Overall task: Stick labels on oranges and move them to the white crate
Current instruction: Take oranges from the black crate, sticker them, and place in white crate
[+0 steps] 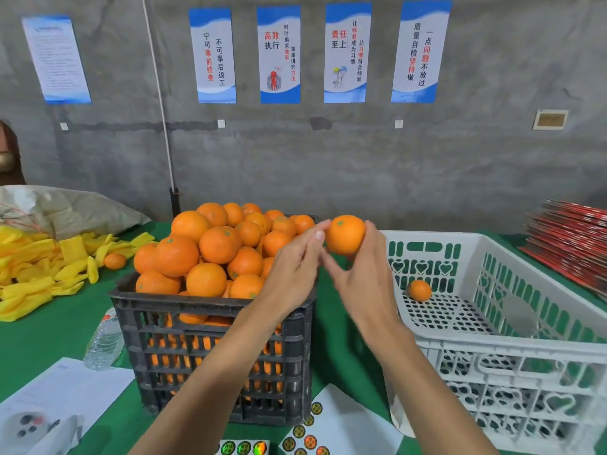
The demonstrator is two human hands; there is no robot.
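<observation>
Between the full black plastic crate (210,326) and white perforated crate (512,336), right hand (364,277) grips the round orange (345,234); left hand's (292,270) straight fingers touch it. Press the label flat before release.

Your forearms hide part of the black crate (210,326); its lower oranges show only through slats. The label sheet (331,428) and white crate (512,339) are cut by the frame edges; sticker print too small to read
</observation>
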